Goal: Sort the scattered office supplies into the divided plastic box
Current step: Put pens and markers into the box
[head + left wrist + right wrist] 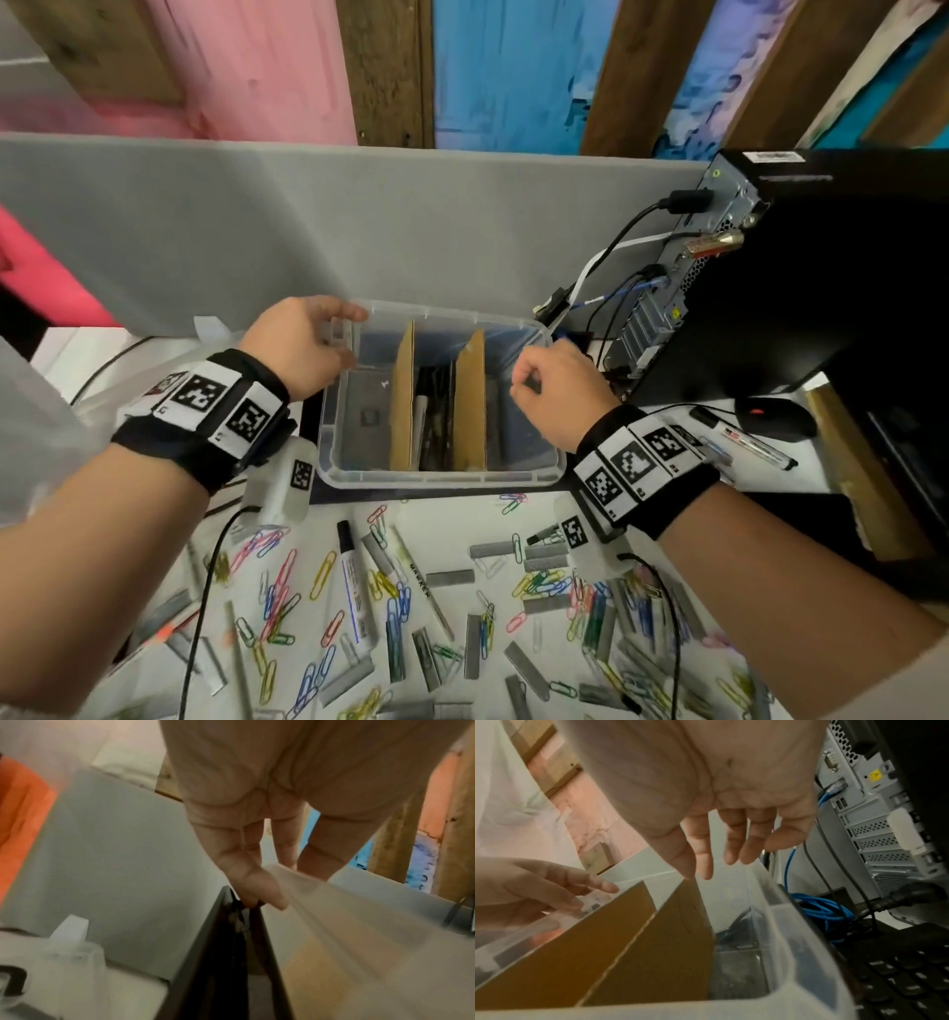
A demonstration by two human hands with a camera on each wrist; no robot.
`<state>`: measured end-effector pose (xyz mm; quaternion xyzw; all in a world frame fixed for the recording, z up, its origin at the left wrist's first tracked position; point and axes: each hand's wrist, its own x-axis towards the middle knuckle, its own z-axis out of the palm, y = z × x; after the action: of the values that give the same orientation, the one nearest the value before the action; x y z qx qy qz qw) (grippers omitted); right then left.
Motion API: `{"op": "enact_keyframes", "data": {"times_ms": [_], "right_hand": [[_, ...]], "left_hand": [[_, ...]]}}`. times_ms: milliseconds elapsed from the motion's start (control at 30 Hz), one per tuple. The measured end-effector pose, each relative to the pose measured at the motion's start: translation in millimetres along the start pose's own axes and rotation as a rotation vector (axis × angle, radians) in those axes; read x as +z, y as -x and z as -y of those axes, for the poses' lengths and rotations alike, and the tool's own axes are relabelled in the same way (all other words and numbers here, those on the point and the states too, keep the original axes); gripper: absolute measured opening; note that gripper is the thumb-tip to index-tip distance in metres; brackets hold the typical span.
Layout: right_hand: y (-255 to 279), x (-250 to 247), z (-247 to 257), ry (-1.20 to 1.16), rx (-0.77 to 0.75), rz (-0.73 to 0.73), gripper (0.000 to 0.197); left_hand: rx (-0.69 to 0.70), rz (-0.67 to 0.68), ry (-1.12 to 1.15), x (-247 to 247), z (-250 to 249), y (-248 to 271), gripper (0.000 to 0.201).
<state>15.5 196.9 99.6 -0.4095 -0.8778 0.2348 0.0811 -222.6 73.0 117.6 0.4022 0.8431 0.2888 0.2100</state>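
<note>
Behind dividers (403, 395), markers (422, 411) (half hidden)

Divided box (441, 478) behind scattered paper clips (277, 591), computer tower (801, 267) right, partition (308, 216) behind.

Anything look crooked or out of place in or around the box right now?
Yes: both cardboard dividers in the plastic box lean rather than stand straight, and one marker lies apart from the scattered supplies, right of the box by the mouse.

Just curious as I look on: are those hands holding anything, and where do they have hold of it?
The left hand grips the plastic box at its far left corner. The right hand hangs over the box's right side, holding nothing.
</note>
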Motion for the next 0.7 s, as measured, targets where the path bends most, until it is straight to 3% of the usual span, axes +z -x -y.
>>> {"op": "enact_keyframes", "data": {"times_ms": [133,300,600,700], "right_hand": [[0,3,-6,0.072,0.157,-0.023,0.013],[1,0,-5,-0.084,0.099,0.143,0.039],[-6,9,3,-0.320,0.094,0.116,0.052],[-6,15,-2,-0.360,0.119,0.116,0.052]], "left_hand": [[-0.004,-0.025,-0.010,-6,8,-3,0.039],[-0.085,-0.005,-0.009,-3,18,-5,0.038],[-0.121,-0.013,-0.140,-14,28,-3,0.035],[-0.125,0.013,-0.088,-13,32,-1,0.035]]}}
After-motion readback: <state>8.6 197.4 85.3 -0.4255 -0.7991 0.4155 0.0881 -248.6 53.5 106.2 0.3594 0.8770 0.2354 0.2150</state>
